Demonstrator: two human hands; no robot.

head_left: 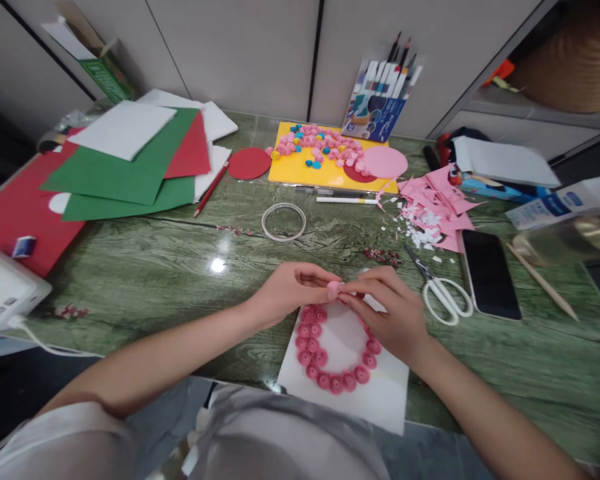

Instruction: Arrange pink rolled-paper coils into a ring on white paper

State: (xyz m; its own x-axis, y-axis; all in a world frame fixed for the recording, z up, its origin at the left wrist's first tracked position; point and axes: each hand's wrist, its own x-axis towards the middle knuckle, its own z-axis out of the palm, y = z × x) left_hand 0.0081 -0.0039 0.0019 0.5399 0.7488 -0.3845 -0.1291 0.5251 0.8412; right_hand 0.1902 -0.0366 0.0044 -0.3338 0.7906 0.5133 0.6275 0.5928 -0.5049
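My left hand (290, 288) and my right hand (390, 310) meet over a white card (380, 393) near the table's front edge. Together their fingertips pinch a small pink paper roll (333, 289). On the card lies an open ring of darker pink paper rolls (325, 363), glued side by side. The right hand hides the ring's upper right part.
White-handled scissors (443, 293) and a black phone (489, 273) lie right of my hands. A tape ring (283, 221) sits ahead. At the back are a yellow sheet (330, 175) with several coloured rolls, pink scraps (437, 207), green and red paper sheets (125, 170), and a marker pack (380, 100).
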